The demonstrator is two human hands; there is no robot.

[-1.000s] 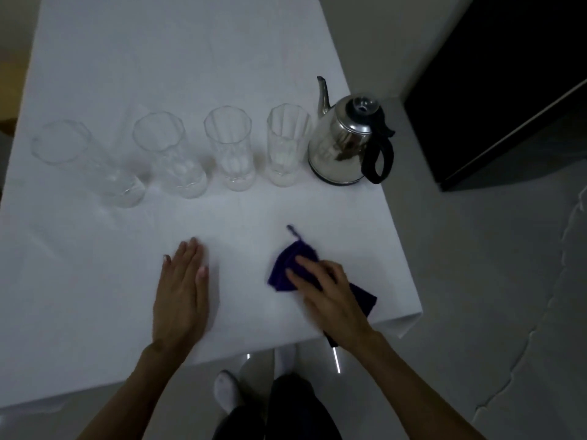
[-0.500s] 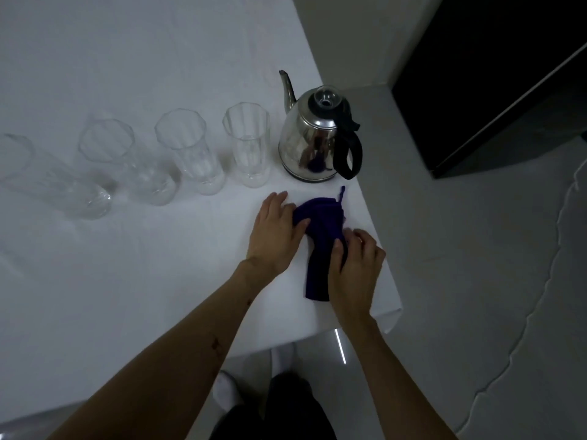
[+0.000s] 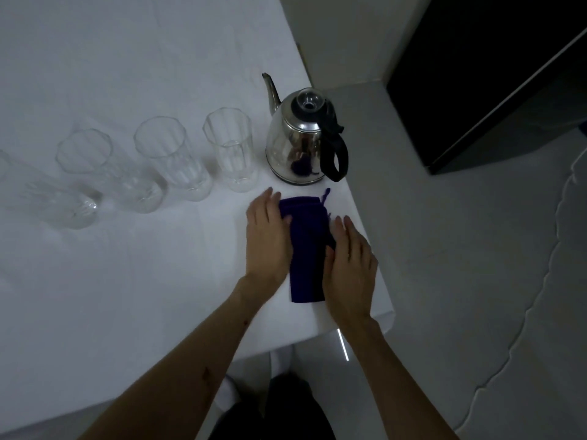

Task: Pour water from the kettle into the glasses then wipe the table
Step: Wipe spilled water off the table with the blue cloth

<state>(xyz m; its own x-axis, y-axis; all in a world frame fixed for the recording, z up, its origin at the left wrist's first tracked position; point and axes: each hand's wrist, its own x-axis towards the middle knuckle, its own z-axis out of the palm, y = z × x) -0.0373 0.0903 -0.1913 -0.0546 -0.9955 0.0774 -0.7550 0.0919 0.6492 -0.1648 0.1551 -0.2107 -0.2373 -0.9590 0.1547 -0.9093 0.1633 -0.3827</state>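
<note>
Left hand (image 3: 268,236) and right hand (image 3: 349,262) lie flat, seemingly pressing cloth (image 3: 308,249).

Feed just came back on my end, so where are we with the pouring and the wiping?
Pouring looks done: the kettle stands upright near the table corner, and the glasses beside it appear to hold some water, though levels are hard to judge. In hand: the left hand and right hand lie flat on the folded purple cloth. Left: possibly more wiping; no spills are visible.

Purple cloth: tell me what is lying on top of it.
On the purple cloth, the left hand and right hand press its two sides, fingers straight. The cloth beneath them is hidden.
</note>
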